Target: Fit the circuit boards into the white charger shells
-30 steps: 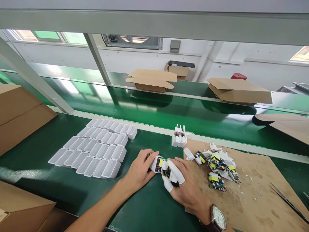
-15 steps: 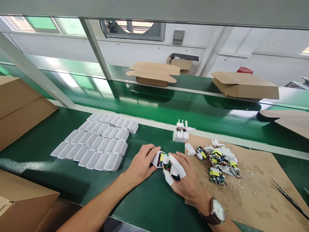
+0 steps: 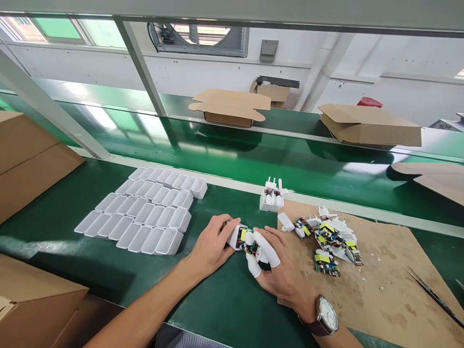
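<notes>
My left hand is closed around a small white plastic case, its open end turned to the right. Between finger and thumb, both in white finger cots, my right hand grips a circuit board with yellow and white components. The board's left part sits inside the mouth of the case; its right end is covered by my fingers. Rows of empty white cases stand to the left. Behind my hands are two cases with boards and plug pieces sticking out. A heap of circuit boards lies to the right.
Brown cardboard covers the right of the green bench, with tweezers on it. Cardboard boxes stand at the left edge. Beyond the bench's pale rim runs a green conveyor, with more cartons on the ledge behind.
The view has shifted slightly. Both hands keep nearly the same position and hold on the case and the circuit board.
</notes>
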A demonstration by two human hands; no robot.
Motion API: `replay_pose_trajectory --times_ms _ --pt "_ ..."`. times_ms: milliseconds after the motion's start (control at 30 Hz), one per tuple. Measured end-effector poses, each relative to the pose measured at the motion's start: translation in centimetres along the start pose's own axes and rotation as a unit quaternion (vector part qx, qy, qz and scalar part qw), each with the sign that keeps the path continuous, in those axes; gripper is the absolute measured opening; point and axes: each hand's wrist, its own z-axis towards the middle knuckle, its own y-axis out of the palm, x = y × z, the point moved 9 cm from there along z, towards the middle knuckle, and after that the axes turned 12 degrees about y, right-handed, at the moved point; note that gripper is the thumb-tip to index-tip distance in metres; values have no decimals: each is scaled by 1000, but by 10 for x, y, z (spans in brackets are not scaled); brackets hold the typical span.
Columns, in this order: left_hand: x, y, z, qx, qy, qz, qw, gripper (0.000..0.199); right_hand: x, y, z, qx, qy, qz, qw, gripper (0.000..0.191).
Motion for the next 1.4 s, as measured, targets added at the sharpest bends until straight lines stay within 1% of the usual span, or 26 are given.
replay_pose_trajectory --times_ms 167,400,600,833,1000,1200,1400 --pt "-1 0 0 2 -9 0 1000 59 0 0 0 1 -3 4 1000 63" --pt "-1 -3 1 -2 -6 3 1000 58 -2 -4 2 5 -7 2 1000 63" --pt "0 -1 1 -7 -6 0 1000 59 -1 -1 1 -11 -4 -3 1000 65" --pt "2 -3 1 15 6 -1 1000 56 -2 -3 1 -9 -12 -3 1000 58" --pt "0 0 -2 6 4 -8 1000 56 0 -2 0 -4 -17 -4 1000 57" --pt "3 -3 1 16 13 1 1000 54 1 0 0 -15 -5 -4 1000 57" --pt "3 -4 2 9 10 -1 1000 56 0 -2 2 -12 -9 -3 1000 55"
